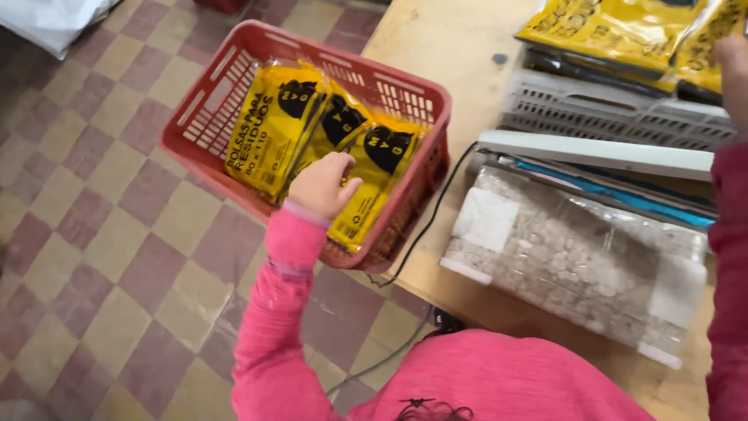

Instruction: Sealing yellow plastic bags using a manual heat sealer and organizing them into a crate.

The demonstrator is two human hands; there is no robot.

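A pale wooden worktop (452, 54) is carrying a heat sealer with a white bar (592, 152) and a grey slotted plastic tray (615, 113). Beside it, a red plastic slatted basket (226, 70) is sitting over the checked floor, holding three yellow-and-black plastic packets (269, 129) standing on edge — likely for tidy filing. The left hand (323, 187) is pressing, fingers curled, on the nearest packet. The right hand (732, 78) is reaching toward stacked yellow packets (615, 27) — its grip I cannot tell.
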